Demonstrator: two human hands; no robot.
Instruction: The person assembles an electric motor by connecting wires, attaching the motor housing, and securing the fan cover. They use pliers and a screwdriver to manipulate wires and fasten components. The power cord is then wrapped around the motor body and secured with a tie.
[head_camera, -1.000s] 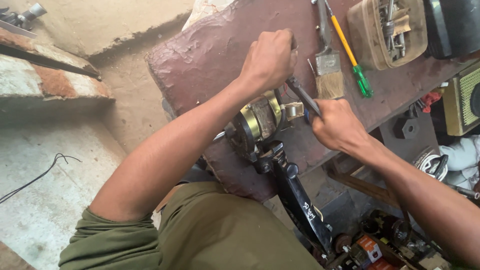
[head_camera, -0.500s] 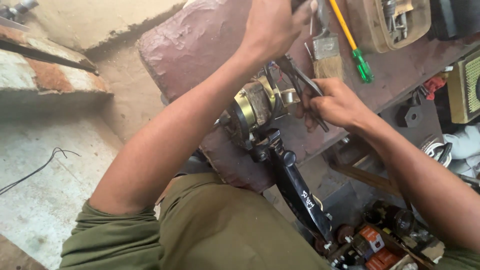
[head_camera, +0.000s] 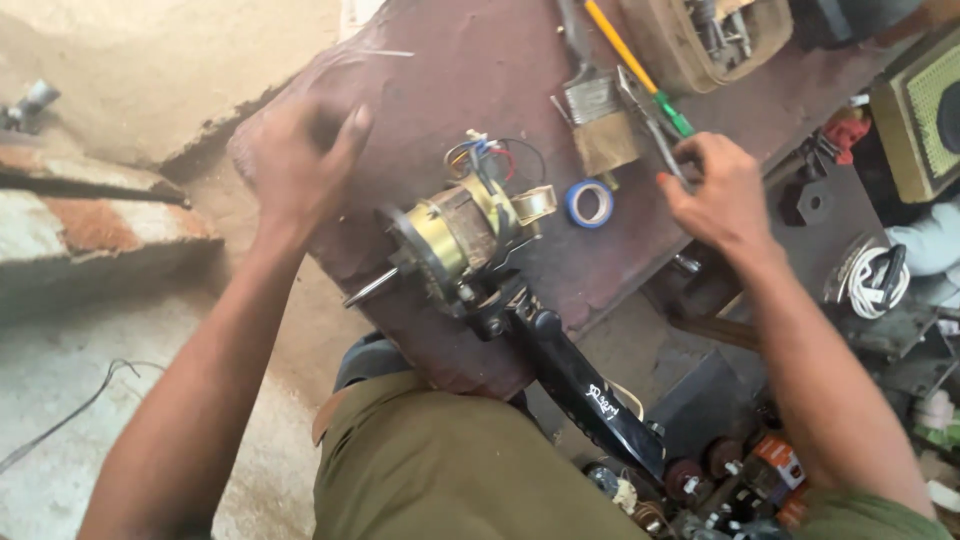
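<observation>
From the head view, the motor (head_camera: 462, 232) lies mid-bench between your hands, its long axis running from the shaft at lower left up to the wire end at upper right. Your left hand (head_camera: 300, 160) rests open and flat on the bench (head_camera: 470, 70), just left of it. Your right hand (head_camera: 715, 190) grips pliers (head_camera: 650, 120), farther off to the right, beyond the tape roll (head_camera: 590, 203).
</observation>
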